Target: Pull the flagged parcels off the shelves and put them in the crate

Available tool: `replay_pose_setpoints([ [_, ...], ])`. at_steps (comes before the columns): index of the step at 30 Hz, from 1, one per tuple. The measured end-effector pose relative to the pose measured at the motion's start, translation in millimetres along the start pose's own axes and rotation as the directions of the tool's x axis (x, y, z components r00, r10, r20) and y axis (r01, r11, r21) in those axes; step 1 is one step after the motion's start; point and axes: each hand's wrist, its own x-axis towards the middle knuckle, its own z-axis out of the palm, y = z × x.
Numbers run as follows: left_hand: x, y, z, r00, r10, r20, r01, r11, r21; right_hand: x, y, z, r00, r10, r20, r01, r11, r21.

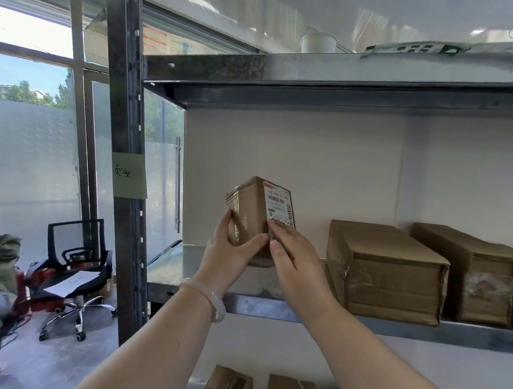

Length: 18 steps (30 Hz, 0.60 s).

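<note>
- Head view, and here we are at the metal rack: a small brown parcel [253,212] is up at the left end of the middle shelf [391,326], tilted, one corner edge facing us.
- The left grip [231,249] is wrapped round the parcel's lower left side, fingers on the taped face and thumb across the near corner. A pale bracelet [218,304] sits on that wrist.
- The right grip [293,255] is closed on the same parcel from the right, fingertips pressed on the bottom of the white shipping label [280,206].
- Whether the parcel's base touches the shelf, I can't tell; the hands cover it.
- Just right of the hands, a big cardboard box [387,275] lies on the same shelf, and a second big box [476,280] lies beside it, further right.
- On the top shelf [315,69] sits a white cup [318,43].
- Down below, between the forearms, two smaller boxes [227,384] peek out on the lower level.
- A green note [129,175] with handwriting is stuck on the rack's upright post [125,113].
- Off to the left by the window stands a black office chair [77,244] with a sheet of paper [69,282] on its seat.
</note>
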Motion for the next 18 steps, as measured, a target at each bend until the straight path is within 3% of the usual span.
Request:
replay_pose_setpoints([
  [5, 2, -5, -8, 0.989, -0.129, 0.069, 0.143, 0.949, -0.281, 7, 7, -3, 0.984, 0.157, -0.089, -0.162, 0.985, -0.05],
  [7, 4, -10, -8, 0.981, -0.17, 0.094, 0.192, 0.929, -0.317, 9, 8, -6, 0.971, 0.231, -0.063, -0.231, 0.973, 0.005],
  [10, 8, -16, -9, 0.974, -0.2, 0.104, 0.222, 0.932, -0.285, 7, 6, -9, 0.962, 0.269, 0.04, -0.27, 0.962, 0.031],
  [18, 28, -29, -14, 0.989, -0.135, 0.066, 0.134, 0.991, 0.022, 16, 14, 2, 0.957, 0.286, 0.051, -0.281, 0.956, -0.088],
])
